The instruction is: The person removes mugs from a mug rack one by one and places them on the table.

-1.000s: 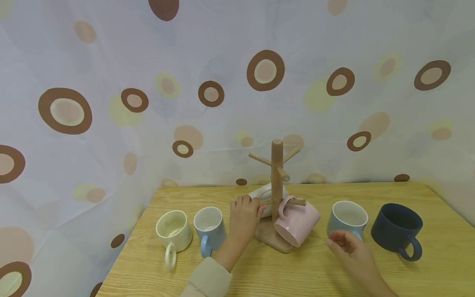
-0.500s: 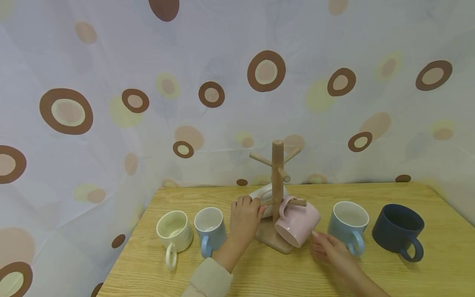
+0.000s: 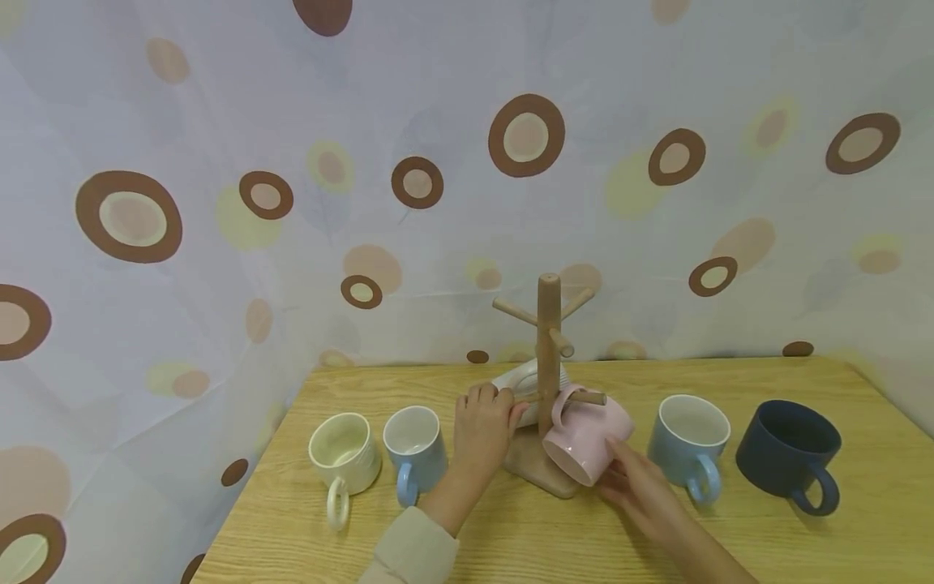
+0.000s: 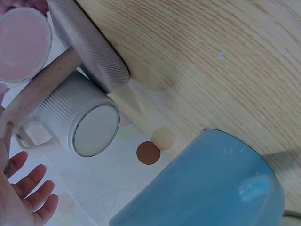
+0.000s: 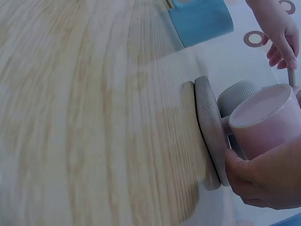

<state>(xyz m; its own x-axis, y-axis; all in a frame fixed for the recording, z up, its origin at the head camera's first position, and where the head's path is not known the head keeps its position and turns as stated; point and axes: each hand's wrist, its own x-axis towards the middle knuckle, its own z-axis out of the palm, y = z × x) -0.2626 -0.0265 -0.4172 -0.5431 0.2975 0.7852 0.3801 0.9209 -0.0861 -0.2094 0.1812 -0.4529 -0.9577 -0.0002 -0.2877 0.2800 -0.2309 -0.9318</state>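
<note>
A wooden mug tree (image 3: 549,341) stands on the table with a pink mug (image 3: 589,434) tilted on its lower right peg, handle over the peg. Behind the post hangs a white ribbed mug (image 4: 73,110), partly hidden in the head view. My left hand (image 3: 481,430) pinches a lower left peg of the mug tree between thumb and fingers. Against the pink mug's right side lies my right hand (image 3: 642,491), gripping it with the thumb on the side and the fingers low; their tips are partly hidden.
To the left stand a cream mug (image 3: 344,454) and a light blue mug (image 3: 414,450). A wider blue mug (image 3: 689,442) and a navy mug (image 3: 788,450) stand to the right, handles toward me. Behind the wooden table (image 3: 525,543) hangs a dotted cloth (image 3: 452,97).
My right hand has moved left from the wider blue mug to the pink mug and taken hold of it. My left hand stays at the peg.
</note>
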